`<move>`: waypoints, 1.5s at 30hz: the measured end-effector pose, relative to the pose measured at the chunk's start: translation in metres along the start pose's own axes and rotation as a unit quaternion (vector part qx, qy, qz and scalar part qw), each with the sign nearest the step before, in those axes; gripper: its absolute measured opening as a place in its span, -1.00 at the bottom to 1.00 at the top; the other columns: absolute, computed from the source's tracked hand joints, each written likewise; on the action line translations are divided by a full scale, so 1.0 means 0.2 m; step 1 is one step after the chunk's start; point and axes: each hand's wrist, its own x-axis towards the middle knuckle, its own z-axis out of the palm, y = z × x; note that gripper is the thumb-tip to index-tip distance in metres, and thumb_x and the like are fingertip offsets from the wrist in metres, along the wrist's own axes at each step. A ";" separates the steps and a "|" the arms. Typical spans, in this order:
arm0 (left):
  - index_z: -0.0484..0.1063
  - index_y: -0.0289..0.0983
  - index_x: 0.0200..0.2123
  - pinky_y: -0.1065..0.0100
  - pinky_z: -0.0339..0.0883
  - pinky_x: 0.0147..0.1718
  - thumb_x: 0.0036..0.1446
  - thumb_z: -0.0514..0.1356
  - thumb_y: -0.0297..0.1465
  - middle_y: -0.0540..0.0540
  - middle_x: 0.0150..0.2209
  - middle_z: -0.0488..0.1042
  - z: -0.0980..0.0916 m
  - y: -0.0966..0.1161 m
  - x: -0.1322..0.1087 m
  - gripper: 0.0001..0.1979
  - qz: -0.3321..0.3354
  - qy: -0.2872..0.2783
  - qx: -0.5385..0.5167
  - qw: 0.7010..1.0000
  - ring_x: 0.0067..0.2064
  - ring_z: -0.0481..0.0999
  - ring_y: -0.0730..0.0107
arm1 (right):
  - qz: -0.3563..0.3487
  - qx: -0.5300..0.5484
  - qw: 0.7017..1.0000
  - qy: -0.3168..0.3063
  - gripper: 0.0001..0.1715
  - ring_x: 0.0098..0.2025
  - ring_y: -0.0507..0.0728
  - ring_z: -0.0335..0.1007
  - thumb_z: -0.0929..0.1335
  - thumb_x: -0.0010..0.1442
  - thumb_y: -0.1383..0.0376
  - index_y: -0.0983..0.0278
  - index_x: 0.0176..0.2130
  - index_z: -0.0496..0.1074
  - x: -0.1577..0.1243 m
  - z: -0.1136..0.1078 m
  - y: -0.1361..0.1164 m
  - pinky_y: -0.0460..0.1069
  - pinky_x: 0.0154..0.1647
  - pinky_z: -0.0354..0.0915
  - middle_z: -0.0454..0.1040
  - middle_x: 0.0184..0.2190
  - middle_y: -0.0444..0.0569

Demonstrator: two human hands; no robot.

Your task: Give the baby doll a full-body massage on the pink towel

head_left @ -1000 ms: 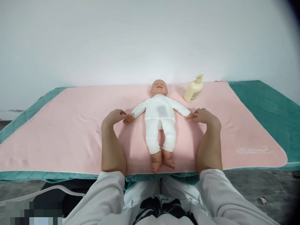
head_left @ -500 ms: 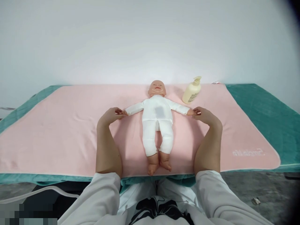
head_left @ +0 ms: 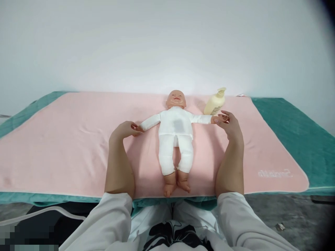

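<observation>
doll [head_left: 175, 122] first: where does it lie?

on its back, between the left hand [head_left: 125, 130] and the right hand [head_left: 232, 126]. its bald head is beyond the fingers of both, its bare feet well to the near side of them. it wears a white top and trousers, with a grey patch on the belly.

and the fingers?

the left ones are closed lightly round one of the doll's hands. the right ones grip its other hand, thumb on the near side, the rest curled at the far side.

so its arms are spread?

yes, both. the one held by the right fingers runs nearly straight across; the one held by the left fingers slopes toward the person.

i see a cream pump bottle [head_left: 215, 103] too.

just beyond the right fingers. the doll's sleeve comes up against its base in this view, so i can't tell whether they touch.

what's underneath?

a pink mat [head_left: 73, 150], reaching wide past the fingers on either side. some pale lettering [head_left: 274, 173] sits right of the right fingers and nearer the person. below the mat is a green-covered surface [head_left: 300, 143].

farther off?

a pale wall [head_left: 167, 45] beyond the fingers; nearer than the left fingers, low down and farther left, a curved pale hose [head_left: 44, 211].
</observation>
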 end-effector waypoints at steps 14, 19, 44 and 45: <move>0.40 -0.22 -0.13 0.29 0.38 -0.30 -0.13 0.40 -0.23 -0.13 -0.24 0.57 -0.01 -0.01 -0.04 -0.52 0.032 0.108 -0.068 0.991 -0.18 0.57 0.15 | -0.062 0.119 0.991 0.028 -0.27 0.33 0.24 0.27 0.44 0.06 0.09 0.09 0.16 0.19 0.07 0.13 0.08 0.20 0.09 0.51 0.17 0.34 0.09; 0.31 -0.19 0.08 0.28 0.44 -0.21 -0.07 0.43 -0.34 -0.08 -0.25 0.55 0.02 0.03 -0.07 -0.36 0.062 0.200 -0.180 0.961 -0.15 0.57 0.23 | -0.184 0.063 0.980 0.040 -0.16 0.39 0.26 0.19 0.41 0.14 0.04 0.08 0.30 0.08 0.05 0.19 0.05 0.23 0.23 0.42 0.20 0.30 0.12; 0.55 -0.18 0.02 0.17 0.43 0.19 0.32 0.21 -0.21 -0.10 0.03 0.61 0.47 0.40 -0.04 -0.71 0.520 0.262 -0.073 0.810 0.09 0.59 0.26 | -0.403 -0.140 0.883 -0.195 -0.70 0.12 0.26 0.51 0.40 0.28 0.15 0.12 -0.01 0.55 -0.19 0.39 -0.13 0.23 0.21 0.40 0.63 -0.02 -0.03; 0.55 -0.19 0.02 0.16 0.40 0.22 0.34 0.19 -0.23 -0.10 0.04 0.60 0.47 0.40 -0.03 -0.72 0.535 0.258 -0.057 0.802 0.11 0.58 0.27 | -0.415 -0.153 0.875 -0.199 -0.71 0.13 0.27 0.51 0.39 0.28 0.16 0.11 0.00 0.55 -0.18 0.39 -0.12 0.23 0.21 0.39 0.63 -0.02 -0.04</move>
